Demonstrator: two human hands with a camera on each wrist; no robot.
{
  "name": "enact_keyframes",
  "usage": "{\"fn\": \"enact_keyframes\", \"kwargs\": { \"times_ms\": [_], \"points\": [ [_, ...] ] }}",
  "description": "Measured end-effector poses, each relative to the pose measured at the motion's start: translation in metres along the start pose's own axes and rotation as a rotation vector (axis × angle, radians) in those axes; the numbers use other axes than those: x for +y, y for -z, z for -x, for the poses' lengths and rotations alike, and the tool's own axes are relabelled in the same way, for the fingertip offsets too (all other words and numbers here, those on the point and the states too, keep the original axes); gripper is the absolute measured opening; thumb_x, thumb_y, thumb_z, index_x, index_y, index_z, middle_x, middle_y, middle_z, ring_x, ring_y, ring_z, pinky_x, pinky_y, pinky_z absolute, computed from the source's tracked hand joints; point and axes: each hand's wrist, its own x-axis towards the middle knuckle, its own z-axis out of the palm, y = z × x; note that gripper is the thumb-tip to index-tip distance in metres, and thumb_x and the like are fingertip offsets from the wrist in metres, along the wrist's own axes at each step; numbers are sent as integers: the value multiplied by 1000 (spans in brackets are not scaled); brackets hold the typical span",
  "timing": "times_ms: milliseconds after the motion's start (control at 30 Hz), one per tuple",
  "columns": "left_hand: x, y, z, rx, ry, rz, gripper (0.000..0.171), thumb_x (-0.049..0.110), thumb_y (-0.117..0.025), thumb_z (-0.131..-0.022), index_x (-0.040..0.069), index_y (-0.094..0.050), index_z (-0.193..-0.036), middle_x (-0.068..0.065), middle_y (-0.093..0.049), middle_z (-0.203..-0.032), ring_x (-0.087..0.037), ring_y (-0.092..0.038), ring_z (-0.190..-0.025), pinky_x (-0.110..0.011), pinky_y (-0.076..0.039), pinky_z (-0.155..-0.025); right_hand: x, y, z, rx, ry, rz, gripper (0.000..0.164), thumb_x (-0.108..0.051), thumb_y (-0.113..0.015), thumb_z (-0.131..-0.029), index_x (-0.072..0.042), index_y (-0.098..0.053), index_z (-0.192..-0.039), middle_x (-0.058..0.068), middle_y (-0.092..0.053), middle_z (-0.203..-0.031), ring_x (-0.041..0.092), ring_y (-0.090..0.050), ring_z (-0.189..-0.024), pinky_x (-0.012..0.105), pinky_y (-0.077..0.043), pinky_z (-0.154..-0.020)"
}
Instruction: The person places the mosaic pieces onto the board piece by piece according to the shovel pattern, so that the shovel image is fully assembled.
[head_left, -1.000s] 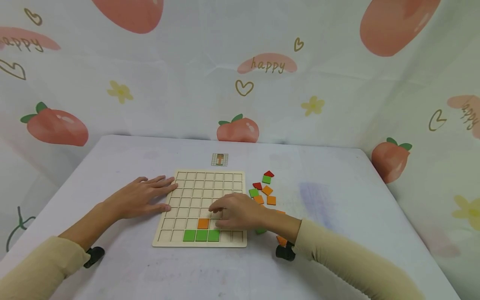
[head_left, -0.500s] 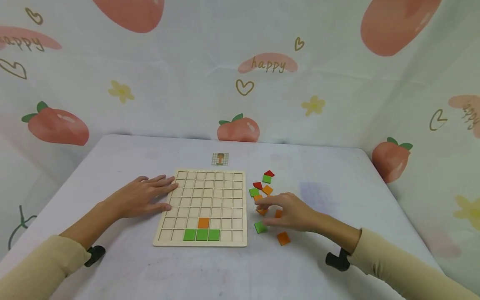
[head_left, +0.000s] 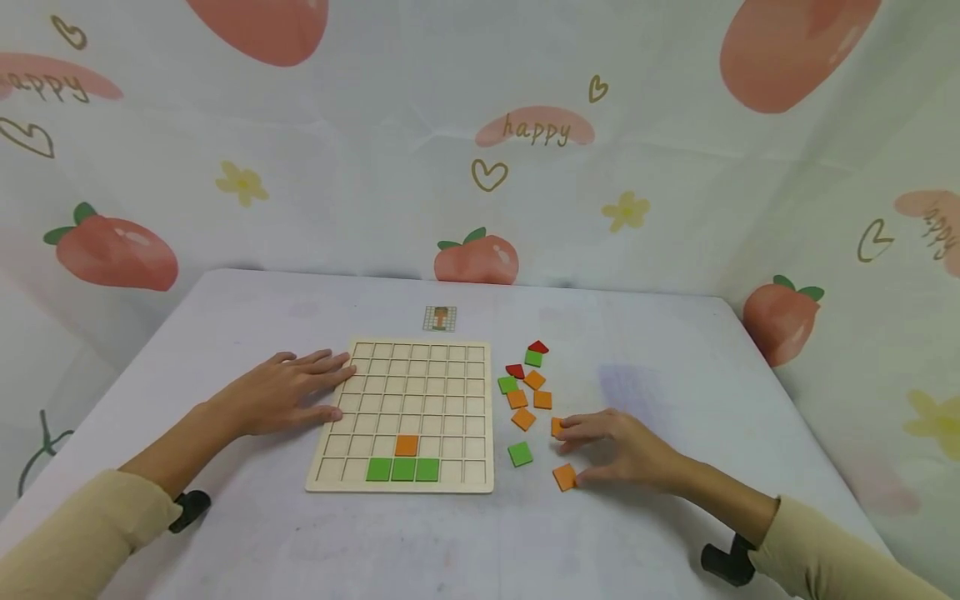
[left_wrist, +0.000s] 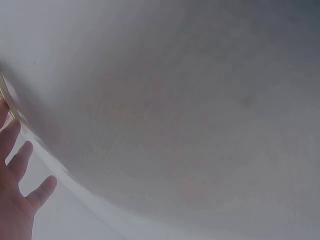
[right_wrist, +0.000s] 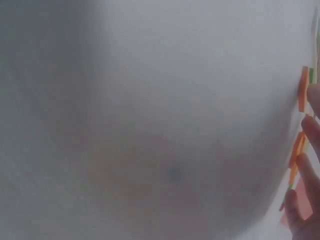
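A pale wooden grid board (head_left: 378,383) lies on the table. In its front row sit three green square tiles, the middle green tile (head_left: 402,470) directly below an orange tile (head_left: 406,446). My left hand (head_left: 288,396) rests at the board's left edge, fingertips and thumb spread over the rim. To the right, my right hand (head_left: 622,450) is low over the table. Its thumb tip is right at a loose orange tile (head_left: 565,477), while the fingertips partly cover another orange tile (head_left: 557,427). In the right wrist view, fingers (right_wrist: 311,172) show beside orange tiles (right_wrist: 303,90).
Between board and right hand lie loose orange and green squares, including a green tile (head_left: 520,454), plus two red pieces, one a triangle (head_left: 537,347). Behind the board is a small gridded picture card (head_left: 439,318). A fruit-printed cloth (head_left: 360,192) hangs behind the table (head_left: 637,333).
My right hand has left the board and moved right, past the loose tiles, to the two nearer orange ones. The left hand and the tiles on the board have stayed put.
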Motion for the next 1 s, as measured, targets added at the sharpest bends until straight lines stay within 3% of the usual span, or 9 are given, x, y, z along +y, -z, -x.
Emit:
{"fn": "enact_keyframes", "kwargs": {
  "times_ms": [167,600,1000],
  "points": [
    [0,-1,0,9,-4,-5,67,56,-57,-96,12,-52,-146,-10,-48,-150,-36,-46,-136,-59,-42,-98,1,-4,4,20,7,33,51,-20,-87,-77,-13,-70,-125,-19,-73,-106,21,-57,-125,34,-43,-96],
    [1,1,0,3,5,12,67,56,-56,-96,12,-52,-146,-10,-48,-151,-36,-45,-137,-60,-41,-99,3,-9,6,80,66,60,42,-13,-86,-77,-13,-73,-117,-15,-74,-106,23,-60,-122,29,-39,-95],
    [0,-1,1,-3,9,13,68,57,-55,-96,13,-51,-147,-9,-47,-152,-36,-44,-138,-61,-41,-99,0,-8,4,89,34,86,37,-16,-87,-76,-19,-74,-111,-12,-73,-111,19,-61,-117,33,-43,-94]
  ]
}}
